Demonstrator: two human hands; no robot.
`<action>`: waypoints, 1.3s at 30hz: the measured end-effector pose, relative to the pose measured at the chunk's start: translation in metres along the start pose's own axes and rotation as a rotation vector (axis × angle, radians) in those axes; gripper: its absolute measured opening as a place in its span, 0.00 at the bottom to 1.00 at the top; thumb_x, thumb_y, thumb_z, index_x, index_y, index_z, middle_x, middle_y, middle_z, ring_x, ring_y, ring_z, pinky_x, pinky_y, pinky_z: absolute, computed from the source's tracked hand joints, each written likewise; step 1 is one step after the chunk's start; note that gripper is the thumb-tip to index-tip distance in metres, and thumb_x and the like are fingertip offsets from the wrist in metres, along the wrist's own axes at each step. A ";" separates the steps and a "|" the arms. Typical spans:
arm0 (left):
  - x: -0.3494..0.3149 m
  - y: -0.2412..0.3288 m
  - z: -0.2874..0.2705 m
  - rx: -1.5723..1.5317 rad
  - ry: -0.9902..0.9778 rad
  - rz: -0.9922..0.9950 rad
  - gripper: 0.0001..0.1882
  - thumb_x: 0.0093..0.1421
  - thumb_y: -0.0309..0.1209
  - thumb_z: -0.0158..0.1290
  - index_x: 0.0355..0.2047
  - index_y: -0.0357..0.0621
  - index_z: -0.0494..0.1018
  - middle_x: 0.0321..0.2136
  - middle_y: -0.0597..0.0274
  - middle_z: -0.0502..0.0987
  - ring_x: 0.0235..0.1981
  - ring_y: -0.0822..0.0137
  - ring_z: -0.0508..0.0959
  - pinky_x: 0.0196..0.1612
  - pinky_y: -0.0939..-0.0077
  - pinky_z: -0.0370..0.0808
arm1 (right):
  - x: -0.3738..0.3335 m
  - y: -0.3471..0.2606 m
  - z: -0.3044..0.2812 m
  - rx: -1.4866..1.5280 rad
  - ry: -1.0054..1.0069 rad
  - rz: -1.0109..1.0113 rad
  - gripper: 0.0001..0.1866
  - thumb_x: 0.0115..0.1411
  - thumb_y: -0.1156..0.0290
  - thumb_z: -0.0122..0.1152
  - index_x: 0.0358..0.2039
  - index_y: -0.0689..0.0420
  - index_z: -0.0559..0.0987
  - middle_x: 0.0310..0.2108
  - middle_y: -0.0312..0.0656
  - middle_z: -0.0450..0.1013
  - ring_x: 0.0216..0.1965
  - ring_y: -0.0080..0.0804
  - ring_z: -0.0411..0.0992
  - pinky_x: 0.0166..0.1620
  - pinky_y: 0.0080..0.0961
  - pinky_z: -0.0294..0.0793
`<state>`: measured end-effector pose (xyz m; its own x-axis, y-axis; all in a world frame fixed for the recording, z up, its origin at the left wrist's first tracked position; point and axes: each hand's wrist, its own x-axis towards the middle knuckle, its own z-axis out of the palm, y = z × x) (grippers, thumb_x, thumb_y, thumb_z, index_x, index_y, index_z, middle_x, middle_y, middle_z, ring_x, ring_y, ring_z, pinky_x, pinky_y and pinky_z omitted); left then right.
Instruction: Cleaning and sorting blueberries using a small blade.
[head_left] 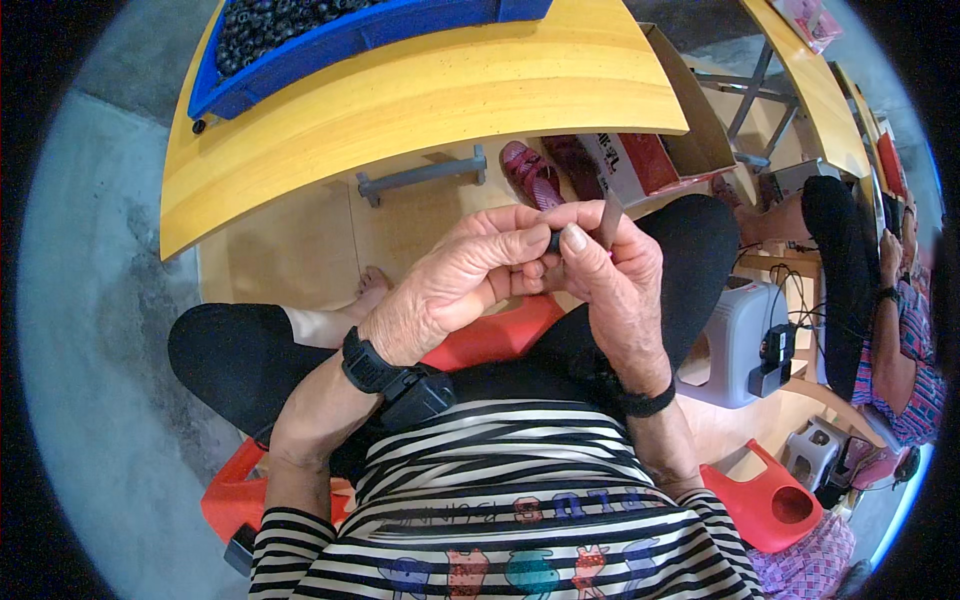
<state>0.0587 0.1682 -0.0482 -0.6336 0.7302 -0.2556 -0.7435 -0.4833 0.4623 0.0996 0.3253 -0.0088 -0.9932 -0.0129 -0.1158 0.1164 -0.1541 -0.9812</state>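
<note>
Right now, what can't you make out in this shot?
All head view:
Small dark part: shape mostly hidden by the left grip and right grip.
Thin grey strip: lower end hidden by the right grip.
Blue bin: far side cut off by the top edge.
Black pieces: too small for fine detail.

Black piece (pixel 555 241) partly hidden, blue tray (pixel 385 33) cut off

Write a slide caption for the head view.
Left hand and right hand pinch a small black piece near a yellow table bearing a blue tray.
</note>
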 end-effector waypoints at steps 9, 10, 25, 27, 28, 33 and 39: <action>0.000 0.001 0.000 -0.108 -0.031 -0.013 0.08 0.56 0.28 0.55 0.36 0.40 0.73 0.29 0.65 0.76 0.25 0.78 0.73 0.33 0.84 0.75 | 0.003 0.001 -0.001 0.129 -0.039 0.026 0.10 0.61 0.66 0.52 0.37 0.58 0.77 0.20 0.27 0.68 0.16 0.09 0.57 0.19 0.09 0.59; 0.001 0.001 0.000 -0.104 -0.045 -0.011 0.08 0.56 0.28 0.55 0.36 0.40 0.73 0.29 0.64 0.76 0.25 0.78 0.73 0.33 0.84 0.75 | 0.003 0.002 -0.002 0.145 -0.043 0.032 0.10 0.61 0.66 0.52 0.37 0.58 0.77 0.20 0.27 0.68 0.16 0.09 0.57 0.19 0.09 0.58; -0.007 0.007 0.008 -0.037 -0.006 0.005 0.08 0.57 0.27 0.53 0.37 0.41 0.72 0.25 0.65 0.76 0.24 0.75 0.77 0.30 0.81 0.76 | 0.003 -0.008 -0.001 0.007 -0.067 -0.075 0.09 0.58 0.70 0.55 0.37 0.60 0.77 0.23 0.29 0.70 0.21 0.10 0.62 0.22 0.09 0.61; -0.011 0.009 0.014 -0.045 -0.013 0.007 0.09 0.57 0.27 0.53 0.38 0.40 0.72 0.26 0.64 0.76 0.24 0.75 0.77 0.31 0.81 0.77 | 0.002 -0.011 0.000 0.023 -0.081 -0.051 0.09 0.58 0.70 0.55 0.37 0.60 0.77 0.24 0.29 0.70 0.21 0.11 0.62 0.23 0.09 0.61; -0.012 0.010 0.017 -0.052 -0.018 0.009 0.09 0.56 0.27 0.53 0.38 0.40 0.72 0.27 0.63 0.76 0.25 0.75 0.77 0.31 0.80 0.77 | 0.003 -0.012 0.003 0.041 -0.076 -0.108 0.10 0.59 0.70 0.55 0.38 0.60 0.77 0.25 0.29 0.70 0.21 0.10 0.62 0.23 0.09 0.61; -0.020 0.014 0.030 -0.047 -0.027 0.041 0.11 0.55 0.28 0.54 0.39 0.40 0.72 0.28 0.62 0.75 0.25 0.74 0.75 0.30 0.80 0.74 | -0.003 -0.028 0.000 -0.039 -0.031 -0.133 0.15 0.59 0.67 0.53 0.44 0.61 0.73 0.26 0.32 0.68 0.22 0.13 0.63 0.25 0.11 0.64; -0.026 0.023 0.038 0.012 -0.021 0.101 0.10 0.55 0.29 0.53 0.38 0.41 0.71 0.27 0.62 0.74 0.24 0.73 0.72 0.29 0.79 0.70 | -0.011 -0.034 -0.010 -0.385 -0.104 -0.368 0.22 0.62 0.54 0.47 0.39 0.64 0.73 0.24 0.36 0.66 0.23 0.21 0.64 0.26 0.18 0.66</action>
<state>0.0657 0.1565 0.0017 -0.7006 0.6879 -0.1896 -0.6733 -0.5493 0.4950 0.1069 0.3406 0.0243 -0.9617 -0.1270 0.2430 -0.2652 0.2057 -0.9420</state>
